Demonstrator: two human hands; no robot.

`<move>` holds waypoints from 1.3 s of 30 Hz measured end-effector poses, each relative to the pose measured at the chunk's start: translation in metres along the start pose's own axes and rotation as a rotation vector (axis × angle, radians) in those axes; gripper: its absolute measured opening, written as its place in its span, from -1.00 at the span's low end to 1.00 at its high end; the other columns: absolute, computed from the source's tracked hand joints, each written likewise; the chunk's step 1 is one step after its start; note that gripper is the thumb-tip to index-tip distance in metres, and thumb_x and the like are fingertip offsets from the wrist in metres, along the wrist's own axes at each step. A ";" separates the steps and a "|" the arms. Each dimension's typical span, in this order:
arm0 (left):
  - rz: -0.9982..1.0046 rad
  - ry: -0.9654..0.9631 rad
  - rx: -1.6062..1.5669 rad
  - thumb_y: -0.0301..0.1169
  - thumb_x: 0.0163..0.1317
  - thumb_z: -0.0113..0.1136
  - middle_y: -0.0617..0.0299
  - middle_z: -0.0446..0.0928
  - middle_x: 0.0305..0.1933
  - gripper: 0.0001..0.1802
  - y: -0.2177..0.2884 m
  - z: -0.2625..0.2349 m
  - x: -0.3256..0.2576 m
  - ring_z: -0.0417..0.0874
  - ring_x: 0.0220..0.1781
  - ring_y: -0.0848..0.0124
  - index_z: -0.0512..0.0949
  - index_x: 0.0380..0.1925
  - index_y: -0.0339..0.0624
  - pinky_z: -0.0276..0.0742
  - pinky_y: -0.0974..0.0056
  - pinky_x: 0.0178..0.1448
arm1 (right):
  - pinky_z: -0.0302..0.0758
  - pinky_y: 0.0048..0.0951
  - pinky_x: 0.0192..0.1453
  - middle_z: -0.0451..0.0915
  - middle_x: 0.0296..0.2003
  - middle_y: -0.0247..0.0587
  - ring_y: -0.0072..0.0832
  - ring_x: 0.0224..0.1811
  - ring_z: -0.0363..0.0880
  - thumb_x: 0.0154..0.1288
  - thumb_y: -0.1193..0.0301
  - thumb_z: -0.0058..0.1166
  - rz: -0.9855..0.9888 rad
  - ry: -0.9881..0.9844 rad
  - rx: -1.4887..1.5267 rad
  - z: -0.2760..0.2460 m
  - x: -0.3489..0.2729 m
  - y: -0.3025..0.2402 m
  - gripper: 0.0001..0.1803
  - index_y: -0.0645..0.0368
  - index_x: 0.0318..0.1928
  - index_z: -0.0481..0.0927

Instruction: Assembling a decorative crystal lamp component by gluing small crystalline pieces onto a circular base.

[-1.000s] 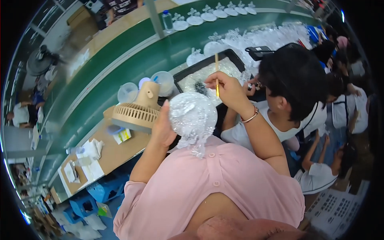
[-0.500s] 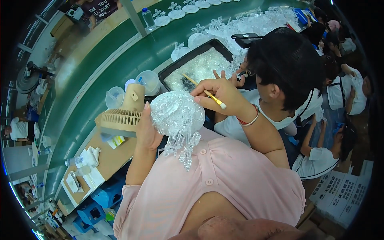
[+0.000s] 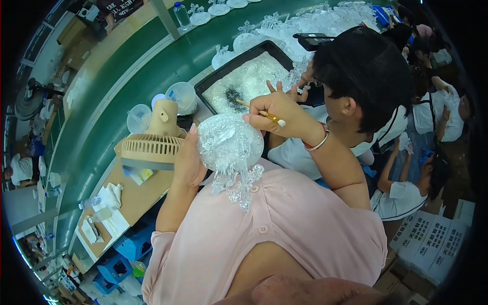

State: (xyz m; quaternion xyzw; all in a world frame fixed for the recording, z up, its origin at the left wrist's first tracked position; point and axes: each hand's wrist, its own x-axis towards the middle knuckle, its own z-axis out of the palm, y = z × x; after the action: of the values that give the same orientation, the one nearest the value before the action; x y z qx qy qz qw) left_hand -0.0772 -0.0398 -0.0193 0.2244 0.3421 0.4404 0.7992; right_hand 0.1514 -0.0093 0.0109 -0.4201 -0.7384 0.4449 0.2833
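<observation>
In front of my chest is a clear plastic ornament (image 3: 229, 140) with a round base turned up and knobbly, cross-like parts hanging below it. My left hand (image 3: 189, 157) grips the base by its left edge. A thin wooden paintbrush (image 3: 264, 116) with a pale bristle tip is held in the closed fingers of my right hand (image 3: 277, 113); their tips also meet the base's upper right edge. Beyond my hands, a black tray (image 3: 203, 86) holds whitish glitter-like grains, with a dark bare patch showing. A co-worker's fingers (image 3: 292, 91) show just past my right hand.
A beige fan (image 3: 152, 147) stands left of my left hand. Behind it are clear plastic tubs (image 3: 181, 96). Many clear ornaments (image 3: 315, 28) crowd the green bench (image 3: 122, 86) beyond the tray. A co-worker in a black cap (image 3: 366, 76) sits close on my right.
The ornament sits slightly farther right in view, with both hands still on it. My right hand has tilted the brush a little. The surroundings have shifted slightly with my head.
</observation>
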 end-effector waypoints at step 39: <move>-0.030 -0.023 0.050 -0.11 0.38 -0.34 -0.05 0.42 0.06 -0.44 -0.001 0.008 -0.006 0.46 0.11 0.19 0.30 0.05 -0.45 0.34 0.14 0.21 | 0.43 -0.66 -0.25 0.54 -0.41 -0.28 -0.65 -0.37 0.51 0.24 0.51 -0.08 0.121 -0.106 0.492 -0.007 -0.025 0.002 -0.86 0.33 -0.26 0.49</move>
State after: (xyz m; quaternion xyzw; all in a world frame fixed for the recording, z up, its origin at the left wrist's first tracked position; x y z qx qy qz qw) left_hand -0.0731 -0.0457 -0.0131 0.2443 0.3469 0.4171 0.8037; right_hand 0.1698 -0.0282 0.0106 -0.3581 -0.5951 0.6489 0.3106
